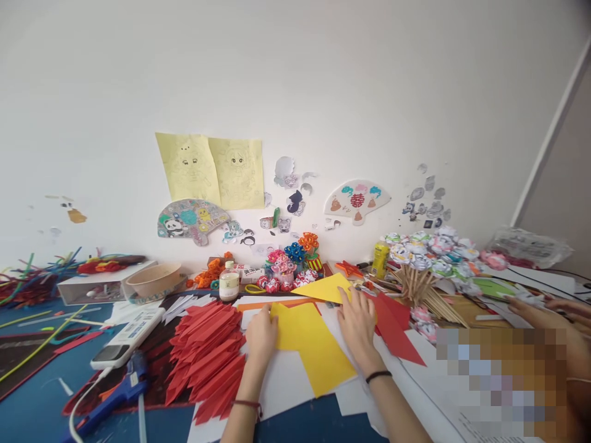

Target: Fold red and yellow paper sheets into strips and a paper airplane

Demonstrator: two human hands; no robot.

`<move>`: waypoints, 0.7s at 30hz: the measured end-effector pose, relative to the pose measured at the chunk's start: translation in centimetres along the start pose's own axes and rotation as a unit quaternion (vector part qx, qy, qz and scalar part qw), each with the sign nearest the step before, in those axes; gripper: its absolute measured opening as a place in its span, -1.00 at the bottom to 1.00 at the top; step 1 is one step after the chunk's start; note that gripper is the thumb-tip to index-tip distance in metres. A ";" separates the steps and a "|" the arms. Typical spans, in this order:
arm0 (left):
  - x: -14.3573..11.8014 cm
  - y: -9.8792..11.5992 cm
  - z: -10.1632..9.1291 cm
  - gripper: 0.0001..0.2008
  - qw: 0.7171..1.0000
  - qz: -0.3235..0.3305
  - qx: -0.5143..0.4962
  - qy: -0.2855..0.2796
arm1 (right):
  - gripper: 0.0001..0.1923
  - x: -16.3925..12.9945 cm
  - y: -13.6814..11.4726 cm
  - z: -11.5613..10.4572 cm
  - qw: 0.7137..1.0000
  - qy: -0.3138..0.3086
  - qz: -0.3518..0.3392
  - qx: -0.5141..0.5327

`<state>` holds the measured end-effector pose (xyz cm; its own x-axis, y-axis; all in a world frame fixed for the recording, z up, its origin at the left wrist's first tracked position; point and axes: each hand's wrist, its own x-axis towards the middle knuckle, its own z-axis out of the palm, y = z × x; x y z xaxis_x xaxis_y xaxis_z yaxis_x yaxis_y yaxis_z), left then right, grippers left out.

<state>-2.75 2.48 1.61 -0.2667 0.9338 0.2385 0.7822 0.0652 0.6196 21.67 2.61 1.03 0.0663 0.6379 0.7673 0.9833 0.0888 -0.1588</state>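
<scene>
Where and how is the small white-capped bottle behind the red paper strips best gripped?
Probably around the upper body of the bottle, just below its white cap, coming down from above. It stands upright with its top exposed, while red paper strips crowd its near side and orange flowers sit to its left.

The yellow sheet [323,351] is smooth, matt paper; the glue gun [122,394] looks plastic.
</scene>
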 end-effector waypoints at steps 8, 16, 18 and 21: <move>-0.2 0.5 -0.1 -0.65 0.994 0.032 0.103 -0.022 | -0.64 0.4 2.0 -0.3 0.997 0.035 0.065 -0.007; -0.3 0.5 0.1 -0.67 0.992 0.032 0.123 -0.016 | -0.62 0.6 2.5 -0.9 0.987 0.110 0.099 0.061; -0.4 0.5 0.1 -0.67 0.991 0.030 0.128 -0.015 | -0.61 0.7 2.4 -0.5 0.994 0.043 0.091 0.036; -0.4 0.7 0.1 -0.68 0.990 0.031 0.137 -0.015 | -0.53 0.5 2.4 0.2 0.995 -0.056 0.077 -0.028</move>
<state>-2.07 2.23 1.89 -0.1993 0.9486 0.2457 0.9209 0.0956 0.3778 24.02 3.28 0.93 0.2000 0.7226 0.6617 0.9711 -0.0563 -0.2321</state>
